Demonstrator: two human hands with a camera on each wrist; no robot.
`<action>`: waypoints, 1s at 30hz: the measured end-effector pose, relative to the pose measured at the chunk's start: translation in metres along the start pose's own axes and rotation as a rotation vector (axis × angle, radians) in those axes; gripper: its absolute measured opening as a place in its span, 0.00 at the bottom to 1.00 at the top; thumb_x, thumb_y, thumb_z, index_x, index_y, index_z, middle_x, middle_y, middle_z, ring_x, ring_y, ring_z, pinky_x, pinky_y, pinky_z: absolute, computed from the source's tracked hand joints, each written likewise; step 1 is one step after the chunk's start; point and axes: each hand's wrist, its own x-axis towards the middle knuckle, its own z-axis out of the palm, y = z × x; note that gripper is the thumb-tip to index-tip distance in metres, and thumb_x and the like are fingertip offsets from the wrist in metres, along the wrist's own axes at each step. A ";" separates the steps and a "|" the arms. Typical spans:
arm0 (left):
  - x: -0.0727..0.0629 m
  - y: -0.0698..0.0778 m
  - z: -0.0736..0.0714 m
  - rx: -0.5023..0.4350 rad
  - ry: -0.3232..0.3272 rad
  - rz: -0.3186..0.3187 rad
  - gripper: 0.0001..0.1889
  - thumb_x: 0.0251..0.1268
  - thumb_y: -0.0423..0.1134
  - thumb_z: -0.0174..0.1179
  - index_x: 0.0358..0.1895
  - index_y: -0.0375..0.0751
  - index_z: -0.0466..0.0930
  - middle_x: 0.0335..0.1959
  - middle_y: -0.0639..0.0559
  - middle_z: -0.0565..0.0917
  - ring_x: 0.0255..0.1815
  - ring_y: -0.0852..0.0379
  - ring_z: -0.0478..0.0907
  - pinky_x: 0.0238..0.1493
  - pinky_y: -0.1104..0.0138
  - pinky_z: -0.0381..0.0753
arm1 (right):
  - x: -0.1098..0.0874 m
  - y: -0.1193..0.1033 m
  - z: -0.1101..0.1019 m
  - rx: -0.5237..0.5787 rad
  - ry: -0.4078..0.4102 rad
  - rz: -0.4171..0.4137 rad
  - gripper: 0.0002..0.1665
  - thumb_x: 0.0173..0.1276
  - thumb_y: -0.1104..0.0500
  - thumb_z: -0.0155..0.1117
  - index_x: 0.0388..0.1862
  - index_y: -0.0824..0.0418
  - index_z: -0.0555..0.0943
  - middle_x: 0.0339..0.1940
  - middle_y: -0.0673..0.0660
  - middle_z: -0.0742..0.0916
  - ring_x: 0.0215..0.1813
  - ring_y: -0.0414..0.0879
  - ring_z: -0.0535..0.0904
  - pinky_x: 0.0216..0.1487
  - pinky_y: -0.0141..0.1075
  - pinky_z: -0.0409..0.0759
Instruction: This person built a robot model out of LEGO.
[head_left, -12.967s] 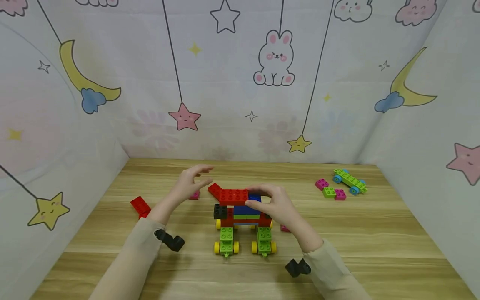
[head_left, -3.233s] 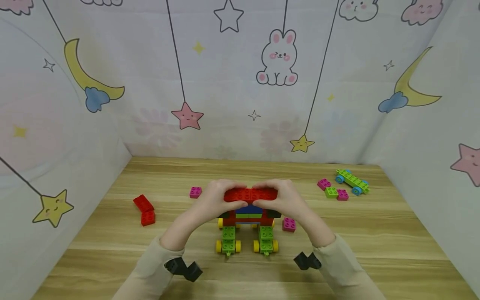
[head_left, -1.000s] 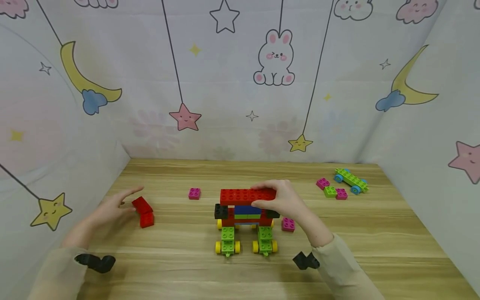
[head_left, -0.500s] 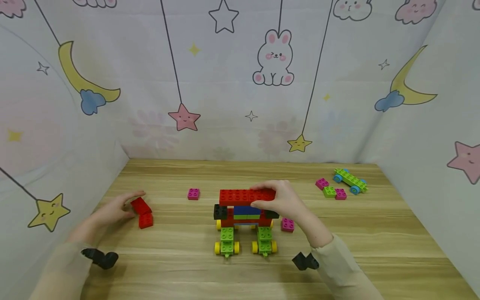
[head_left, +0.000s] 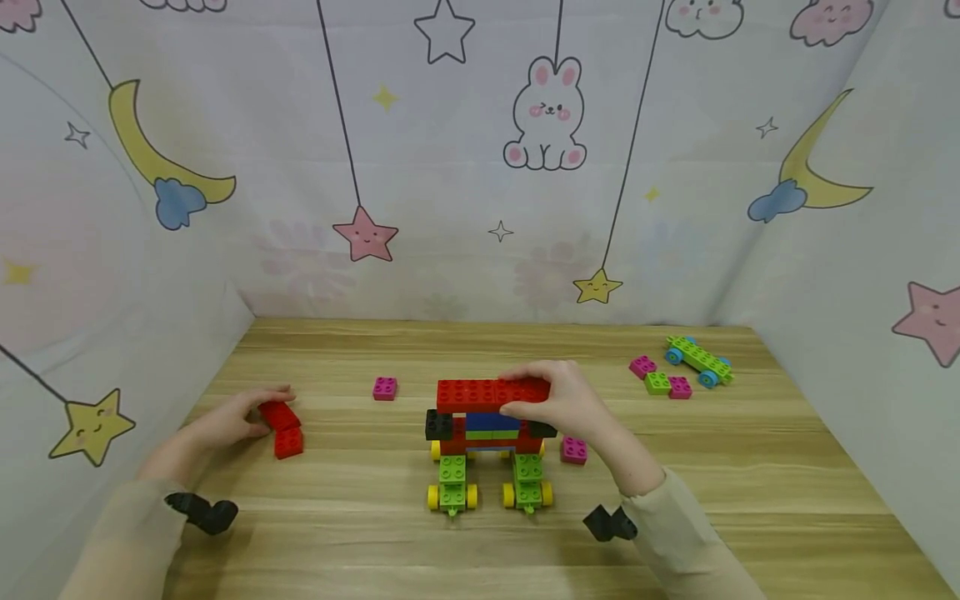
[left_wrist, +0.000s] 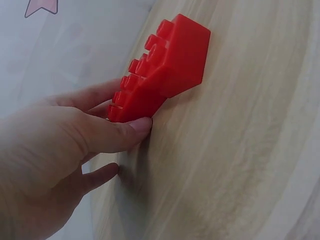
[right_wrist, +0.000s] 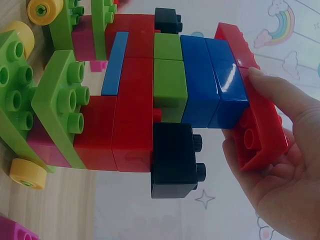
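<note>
At the table's left, my left hand point(head_left: 231, 419) pinches a long red building brick point(head_left: 278, 414) between thumb and fingers, the thumb point(left_wrist: 137, 126) lying along its side. Against that brick lies a smaller red brick point(head_left: 288, 443). My right hand point(head_left: 561, 402) grips the right end of the red roof bricks point(head_left: 468, 395) of a wheeled brick vehicle point(head_left: 491, 433). Seen from the right wrist, the roof's red brick point(right_wrist: 260, 122) overhangs the stacked blue bricks point(right_wrist: 210, 82), its hollow underside showing. Green wheel bases point(head_left: 452, 479) with yellow wheels carry the build, and black bricks point(right_wrist: 172, 160) jut from its ends.
One pink brick point(head_left: 386, 388) lies behind and left of the vehicle, another pink brick point(head_left: 574, 450) right beside it. At the back right are several small pink and green bricks point(head_left: 657, 383) and a green car base point(head_left: 699, 359) with blue wheels. A printed cloth point(head_left: 450, 208) walls the table.
A second red brick has joined the roof at the right since the oldest frame. My left hand has left the roof, reached left and closed on the long red brick. My right hand stays on the roof.
</note>
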 end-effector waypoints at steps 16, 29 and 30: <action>0.006 0.007 0.001 0.102 -0.028 -0.194 0.23 0.53 0.28 0.68 0.55 0.28 0.77 0.57 0.29 0.77 0.58 0.40 0.73 0.51 0.81 0.67 | -0.001 0.001 0.000 -0.001 0.001 -0.003 0.22 0.60 0.55 0.74 0.53 0.59 0.85 0.51 0.58 0.88 0.46 0.48 0.83 0.48 0.38 0.82; 0.003 0.000 0.005 0.145 0.064 -0.222 0.21 0.49 0.31 0.72 0.49 0.29 0.80 0.49 0.31 0.81 0.51 0.46 0.75 0.48 0.75 0.70 | 0.000 0.000 0.000 0.006 -0.006 -0.007 0.22 0.61 0.55 0.73 0.54 0.59 0.84 0.50 0.58 0.88 0.42 0.45 0.84 0.43 0.34 0.81; 0.003 0.000 0.005 0.145 0.063 -0.233 0.22 0.49 0.31 0.72 0.49 0.29 0.80 0.49 0.32 0.81 0.51 0.44 0.75 0.49 0.73 0.70 | 0.000 0.000 0.000 0.007 -0.006 -0.005 0.22 0.61 0.55 0.73 0.54 0.59 0.84 0.50 0.58 0.88 0.43 0.45 0.84 0.44 0.34 0.81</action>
